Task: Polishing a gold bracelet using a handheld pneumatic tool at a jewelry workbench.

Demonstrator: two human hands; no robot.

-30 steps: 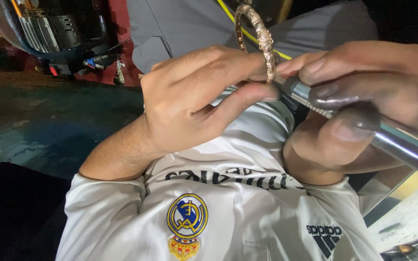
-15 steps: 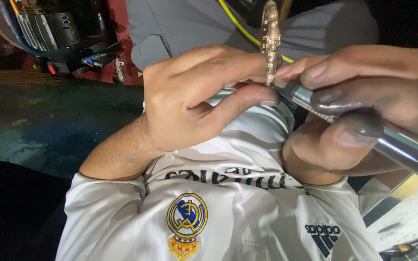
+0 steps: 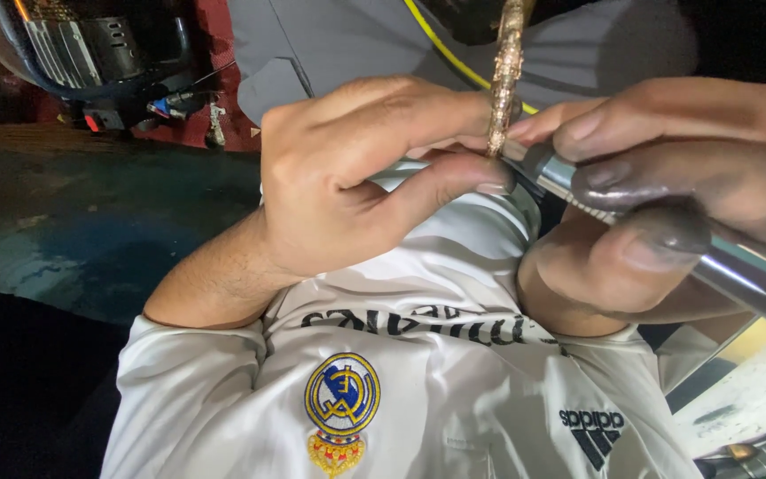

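Observation:
A gold textured bangle (image 3: 507,71) stands edge-on, threaded on the tip of a shiny metal rod (image 3: 755,275). My left hand (image 3: 356,177) pinches the bangle's lower part between thumb and fingers where it meets the rod. My right hand (image 3: 667,195), its fingers dark with grime, grips the rod just right of the bangle. The rod runs down to the right edge of the view. The bangle's top is cut off by the frame.
A white sports shirt (image 3: 418,390) with a crest fills the lower view. A grey garment with a yellow stripe (image 3: 339,44) lies behind the hands. A dark machine part with cables (image 3: 90,44) sits top left. A pale stained surface (image 3: 755,399) shows bottom right.
The bangle has turned from showing its open loop to standing edge-on and sits more upright. Both hands stay in nearly the same place.

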